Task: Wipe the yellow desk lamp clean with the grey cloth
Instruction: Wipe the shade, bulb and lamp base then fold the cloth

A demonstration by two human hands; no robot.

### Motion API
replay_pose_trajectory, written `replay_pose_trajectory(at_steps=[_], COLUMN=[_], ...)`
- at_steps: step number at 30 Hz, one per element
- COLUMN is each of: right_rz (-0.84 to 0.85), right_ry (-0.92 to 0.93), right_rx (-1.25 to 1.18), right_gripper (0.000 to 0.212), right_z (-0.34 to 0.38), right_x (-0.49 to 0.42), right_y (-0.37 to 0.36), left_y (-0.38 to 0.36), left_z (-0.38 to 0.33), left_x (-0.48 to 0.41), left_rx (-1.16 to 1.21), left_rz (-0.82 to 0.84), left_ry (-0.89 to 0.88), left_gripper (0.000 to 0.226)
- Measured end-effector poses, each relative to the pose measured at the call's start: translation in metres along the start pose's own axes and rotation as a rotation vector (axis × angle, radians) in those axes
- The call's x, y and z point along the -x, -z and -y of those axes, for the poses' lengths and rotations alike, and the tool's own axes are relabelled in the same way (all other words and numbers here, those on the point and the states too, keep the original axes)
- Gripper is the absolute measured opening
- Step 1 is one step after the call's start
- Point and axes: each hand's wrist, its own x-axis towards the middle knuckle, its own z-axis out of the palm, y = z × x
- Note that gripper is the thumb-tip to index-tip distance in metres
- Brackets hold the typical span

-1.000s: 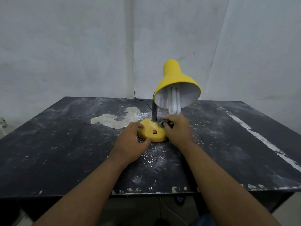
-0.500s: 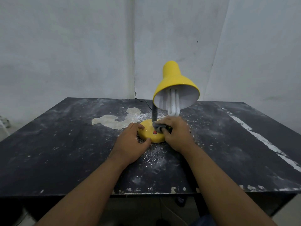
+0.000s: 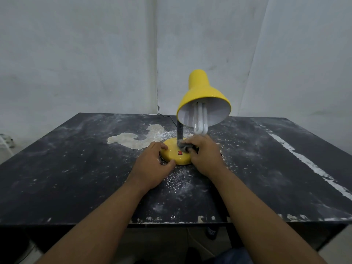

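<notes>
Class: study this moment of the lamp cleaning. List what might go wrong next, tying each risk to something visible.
1. The right hand holds the grey cloth just under the bare bulb; lifting could knock it.
2. The cloth sits beside the red switch and might press it.
3. Loose white powder around the base could smear back on.

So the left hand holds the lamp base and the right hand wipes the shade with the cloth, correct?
Not the shade. In the head view the right hand presses the cloth on the base, beside the stem. The left hand does hold the base.
</notes>
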Motion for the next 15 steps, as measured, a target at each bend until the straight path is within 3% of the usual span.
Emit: replay_pose_trajectory(at_steps=[2,6,9,15], right_rz=[0.022,-0.140,-0.035,-0.048], right_ry=[0.013,-0.061,-0.049,-0.003], right_rx=[-0.033,0.019,-0.059,-0.128], right_gripper=[0.040,0.038,0.043,0.038], right_z=[0.0031,0.0015,0.0026,0.0085], right_x=[0.0021,-0.0008,0.0009,0.0021], right_y=[0.0007,0.0019,0.0029,0.0049], left_y=[0.0002,0.0001,-0.0002,-0.0008], left_z=[-0.0001,0.0009,0.0020,0.0033], left_x=[0.0002,-0.0005,-0.0005,-0.0016], left_rx=[0.005,0.000,0.007,0.004], left_rz=[0.000,0.001,0.007,0.004], left_ry=[-0.001,0.001,0.001,-0.005], left_gripper=[0.046,0.048,0.050,0.050])
